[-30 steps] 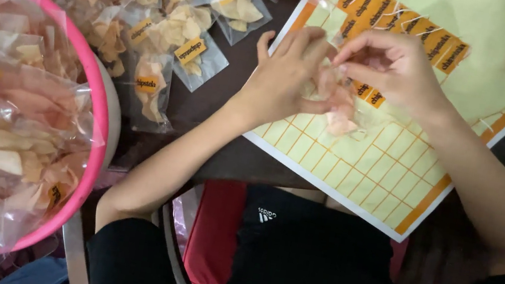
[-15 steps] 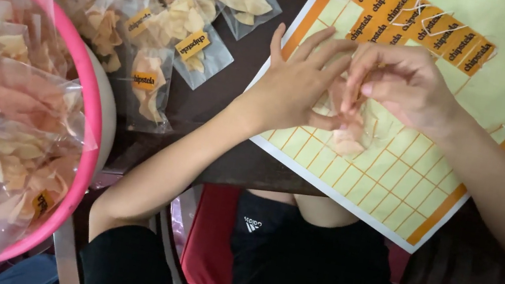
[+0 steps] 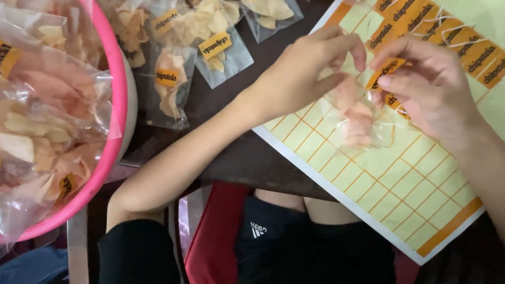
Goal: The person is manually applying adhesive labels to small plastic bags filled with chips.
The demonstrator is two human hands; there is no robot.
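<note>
My left hand (image 3: 308, 70) pinches the top of a small clear bag of pinkish chips (image 3: 358, 115) that rests on a yellow-green sticker sheet (image 3: 407, 187). My right hand (image 3: 433, 86) holds an orange label sticker (image 3: 385, 72) at the bag's upper edge, thumb and fingers closed on it. A row of orange stickers (image 3: 447, 41) remains along the sheet's top. Both hands meet over the bag.
A pink basin (image 3: 111, 106) at the left is heaped with labelled clear chip bags (image 3: 7, 110). More labelled bags (image 3: 195, 32) lie on the dark table (image 3: 230, 152) behind it. The sheet overhangs the table's near edge, above my lap in black clothing and a red seat.
The hands have spread slightly: the right hand now holds an orange sticker at the bag's top, and the bag lies more exposed below the fingers.
</note>
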